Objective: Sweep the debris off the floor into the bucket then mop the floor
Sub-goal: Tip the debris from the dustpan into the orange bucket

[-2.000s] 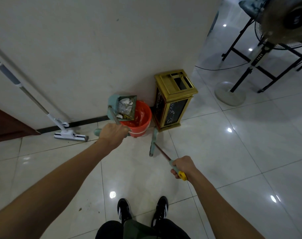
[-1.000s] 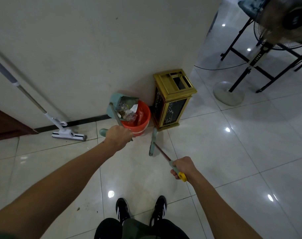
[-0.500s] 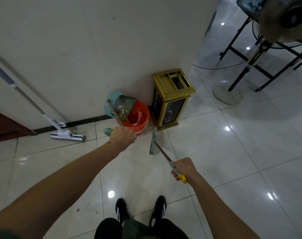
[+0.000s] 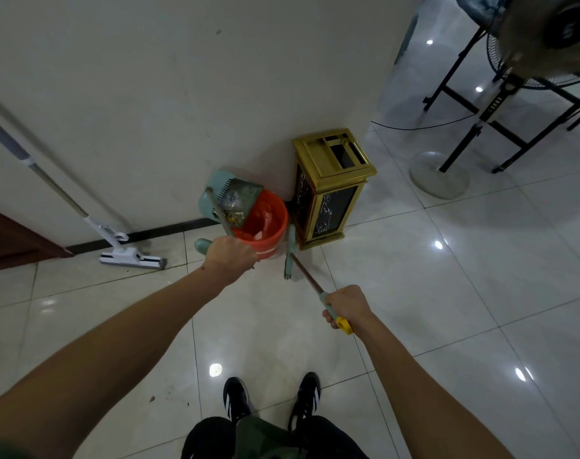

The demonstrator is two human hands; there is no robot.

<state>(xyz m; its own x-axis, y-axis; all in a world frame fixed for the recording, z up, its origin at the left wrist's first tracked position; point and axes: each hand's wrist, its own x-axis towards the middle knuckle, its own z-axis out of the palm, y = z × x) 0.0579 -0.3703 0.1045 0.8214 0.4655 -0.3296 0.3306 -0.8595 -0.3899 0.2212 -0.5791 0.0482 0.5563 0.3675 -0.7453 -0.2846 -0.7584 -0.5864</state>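
Underfoot: glossy pale tile floor [image 4: 397,293], grey grout lines, ceiling-light glare spots; a few dark specks at 7 o'clock near the shoes [image 4: 272,397]. Off-white wall [image 4: 182,94] at 12 o'clock with a dark skirting strip. Mop [image 4: 129,253], white head flat on the floor at 10 o'clock, handle leaning on the wall. Gold bin [image 4: 331,187] against the wall at 1 o'clock. Fan [image 4: 546,31] and black frame at 2 o'clock.

Bucket [image 4: 265,223]: orange, round, at 12 o'clock, by the wall, just beside the bin. Dustpan [image 4: 229,197]: teal, toothed edge, tilted over the bucket's rim, debris [image 4: 232,207] of paper and scraps inside.

Left hand [image 4: 230,256]: curled round the dustpan handle. Right hand [image 4: 346,308]: gripping the broom [image 4: 291,256] handle, teal head on the floor before the bin.
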